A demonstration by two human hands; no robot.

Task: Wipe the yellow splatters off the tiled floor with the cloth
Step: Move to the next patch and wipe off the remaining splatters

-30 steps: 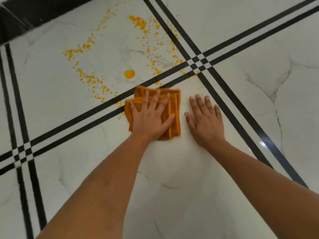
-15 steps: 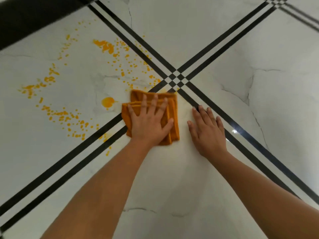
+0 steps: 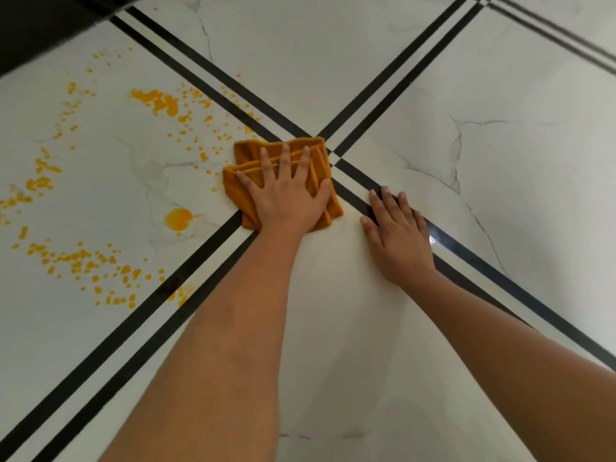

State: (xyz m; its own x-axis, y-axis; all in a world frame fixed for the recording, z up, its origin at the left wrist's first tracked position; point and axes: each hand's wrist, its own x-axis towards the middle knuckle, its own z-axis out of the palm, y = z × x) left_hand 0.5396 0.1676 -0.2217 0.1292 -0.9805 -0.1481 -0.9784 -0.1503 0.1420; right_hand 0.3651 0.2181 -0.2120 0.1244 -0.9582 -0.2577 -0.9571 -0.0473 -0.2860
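Note:
A folded orange cloth [image 3: 247,155] lies on the white marble-look floor tile [image 3: 93,181], at the crossing of the black stripes. My left hand [image 3: 286,198] presses flat on it with fingers spread, covering most of it. Resting flat on the bare floor just right of the cloth, my right hand [image 3: 396,235] holds nothing. Yellow splatters spread left of the cloth: a round blob [image 3: 178,219], a thicker patch [image 3: 156,100] farther up, and a trail of small drops [image 3: 80,258] lower left. Several small drops lie right beside the cloth's left edge.
Double black stripes [image 3: 206,241] cross the floor diagonally and meet under the cloth. A dark wall or skirting [image 3: 40,21] fills the top left corner. The tiles to the right [image 3: 500,95] and far side show only grey veins.
My left hand has pushed the cloth forward from below the stripes onto their crossing. The drops near the crossing are gone. My right hand stays flat beside it. The view has swung leftward.

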